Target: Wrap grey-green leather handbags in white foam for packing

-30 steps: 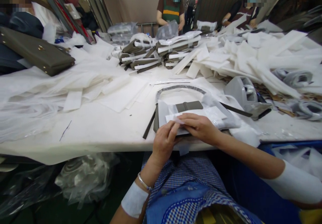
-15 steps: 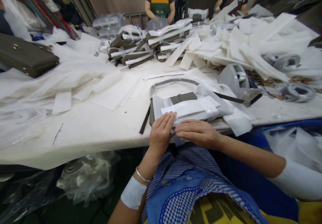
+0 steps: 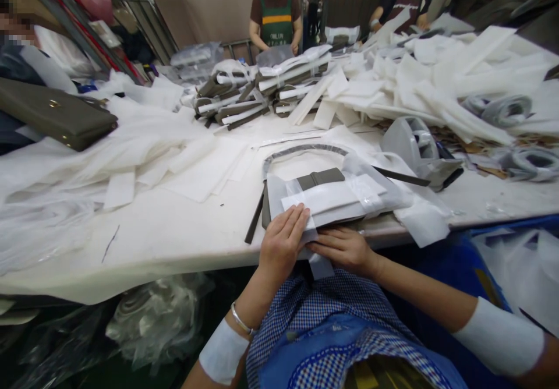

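On the near edge of the table lies a dark olive handbag (image 3: 321, 177), partly wrapped in white sheets, its wrapped handle (image 3: 305, 149) arching away from me. A folded white paper strip (image 3: 332, 195) lies across its front, with clear tape (image 3: 364, 195) over its right part. My left hand (image 3: 283, 240) rests with straight fingers on the left end of that strip. Just right of it, my right hand (image 3: 345, 248) has its fingers stretched flat along the bag's lower edge; the fingertips are partly covered. A pale flap (image 3: 320, 265) hangs below between my hands.
Several wrapped bags (image 3: 236, 95) are stacked at the back, beside a large heap of white sheets (image 3: 437, 80). An olive bag (image 3: 56, 112) stands at left near loose tissue (image 3: 144, 162). Grey rolls (image 3: 535, 163) lie at right. A co-worker (image 3: 276, 19) stands across the table.
My right hand has moved down, its fingers now lower at the bag's near edge. A pale flap now shows hanging below the hands. The camera view has tilted up slightly.
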Motion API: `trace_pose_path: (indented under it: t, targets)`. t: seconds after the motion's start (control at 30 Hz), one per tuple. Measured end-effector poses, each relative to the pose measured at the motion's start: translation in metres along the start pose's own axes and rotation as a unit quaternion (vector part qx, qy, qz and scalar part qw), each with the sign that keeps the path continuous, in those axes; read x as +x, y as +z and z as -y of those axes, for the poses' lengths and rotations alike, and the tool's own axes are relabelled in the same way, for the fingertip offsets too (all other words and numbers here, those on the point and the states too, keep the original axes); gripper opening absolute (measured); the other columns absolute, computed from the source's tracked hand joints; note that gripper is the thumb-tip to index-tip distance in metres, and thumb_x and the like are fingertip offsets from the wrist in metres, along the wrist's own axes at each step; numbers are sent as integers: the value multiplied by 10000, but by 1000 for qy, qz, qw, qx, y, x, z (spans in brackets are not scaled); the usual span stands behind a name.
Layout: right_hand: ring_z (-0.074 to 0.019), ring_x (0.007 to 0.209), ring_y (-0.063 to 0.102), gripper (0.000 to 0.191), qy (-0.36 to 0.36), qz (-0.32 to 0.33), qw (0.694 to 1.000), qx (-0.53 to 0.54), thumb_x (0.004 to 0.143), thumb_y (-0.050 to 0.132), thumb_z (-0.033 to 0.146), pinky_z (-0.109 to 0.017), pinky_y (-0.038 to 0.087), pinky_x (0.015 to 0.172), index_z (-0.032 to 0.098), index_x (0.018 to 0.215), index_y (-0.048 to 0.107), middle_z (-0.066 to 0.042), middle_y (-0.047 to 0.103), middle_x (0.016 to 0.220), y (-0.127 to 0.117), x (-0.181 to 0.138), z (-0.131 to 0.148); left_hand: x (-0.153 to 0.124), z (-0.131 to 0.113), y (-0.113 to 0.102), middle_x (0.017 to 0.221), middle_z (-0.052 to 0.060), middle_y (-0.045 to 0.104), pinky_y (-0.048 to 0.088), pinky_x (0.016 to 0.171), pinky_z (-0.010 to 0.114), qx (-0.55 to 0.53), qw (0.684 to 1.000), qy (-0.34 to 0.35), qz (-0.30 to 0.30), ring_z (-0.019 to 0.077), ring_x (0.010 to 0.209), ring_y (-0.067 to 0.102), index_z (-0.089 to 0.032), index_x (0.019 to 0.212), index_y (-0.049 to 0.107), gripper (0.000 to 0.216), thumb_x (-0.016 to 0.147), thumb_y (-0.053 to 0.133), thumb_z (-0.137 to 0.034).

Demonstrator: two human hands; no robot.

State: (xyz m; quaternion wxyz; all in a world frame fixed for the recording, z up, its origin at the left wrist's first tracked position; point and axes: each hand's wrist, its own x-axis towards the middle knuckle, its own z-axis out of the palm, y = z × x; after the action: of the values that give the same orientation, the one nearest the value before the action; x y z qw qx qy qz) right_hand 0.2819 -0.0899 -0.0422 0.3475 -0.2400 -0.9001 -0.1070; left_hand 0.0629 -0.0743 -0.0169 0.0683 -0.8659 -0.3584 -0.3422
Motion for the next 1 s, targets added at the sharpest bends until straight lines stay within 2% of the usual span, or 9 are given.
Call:
trace_pose_path:
  t: [0.1, 0.3, 0.4, 0.5, 0.57, 0.67, 0.8, 0.9, 1.0]
  targets:
    - [-192, 1007, 704, 281, 13, -14, 1000, 23, 929, 523, 114, -351, 601, 866, 174, 1133, 706, -69, 760, 1071, -4, 4, 6, -1, 0, 1, 1430, 124, 557, 457, 1100, 407, 10, 1000, 4, -3, 246, 1343, 494, -127, 1439, 458, 522, 958, 567, -300]
    - [-163, 1007, 713, 345, 50, 6, 996, 79, 942, 415, 69, -313, 595, 880, 155, 1133, 688, -88, 756, 1083, -7, 4, 23, -1, -1, 3, 1395, 118, 588, 493, 1066, 400, 34, 999, 4, -15, 235, 1307, 533, -123, 1413, 487, 464, 952, 531, -154]
    - [-157, 925, 726, 225, 33, 23, 993, 115, 990, 477, 191, -306, 586, 877, 158, 1034, 695, -59, 774, 970, -26, 21, 24, -2, -1, 5, 1396, 115, 588, 495, 1062, 393, 37, 999, 5, -17, 235, 1308, 532, -112, 1399, 502, 443, 957, 505, -144]
    - [-162, 985, 703, 267, 10, 32, 990, 139, 986, 531, 380, -323, 527, 981, 164, 1044, 676, -56, 769, 979, -53, 51, 7, -3, -1, 7, 1384, 123, 597, 494, 1060, 396, 35, 999, 6, -26, 236, 1308, 534, -112, 1392, 511, 430, 964, 497, -158]
    - [-180, 1126, 651, 286, 58, 39, 994, 83, 994, 514, 337, -359, 457, 1065, 157, 1175, 643, -87, 730, 1151, -60, 73, -18, -3, -1, 8, 1368, 125, 610, 492, 1058, 402, 38, 999, 6, -39, 239, 1303, 540, -118, 1385, 519, 423, 965, 500, -156]
    - [-255, 1300, 531, 364, 155, 149, 976, -26, 998, 491, 340, -462, 354, 1131, 147, 1286, 602, -126, 641, 1322, -46, 103, -63, -2, -2, 7, 1363, 125, 614, 490, 1053, 399, 43, 998, 7, -41, 242, 1298, 544, -113, 1379, 528, 411, 972, 478, -148]
    - [-271, 1071, 669, 380, 170, 360, 916, -48, 1026, 393, 327, -437, 435, 1004, 123, 1065, 711, -156, 737, 1093, -4, 137, -96, -1, -1, 8, 1353, 123, 622, 501, 1033, 378, 46, 998, 6, -42, 230, 1278, 560, -104, 1371, 536, 400, 985, 437, -146]
    - [-263, 911, 705, 431, 130, 410, 900, -69, 1025, 358, 256, -376, 476, 877, 78, 899, 730, -191, 749, 931, 15, 155, -92, -3, -1, 10, 1355, 114, 622, 502, 1028, 378, 48, 998, 3, -46, 234, 1266, 569, -112, 1362, 549, 395, 983, 441, -143]
    - [-254, 915, 698, 376, 109, 409, 903, -74, 1010, 395, 222, -366, 470, 871, 78, 905, 726, -182, 747, 931, 18, 158, -80, -5, -1, 12, 1337, 110, 636, 514, 1008, 376, 57, 997, -1, -61, 240, 1245, 588, -123, 1353, 562, 386, 982, 457, -145]
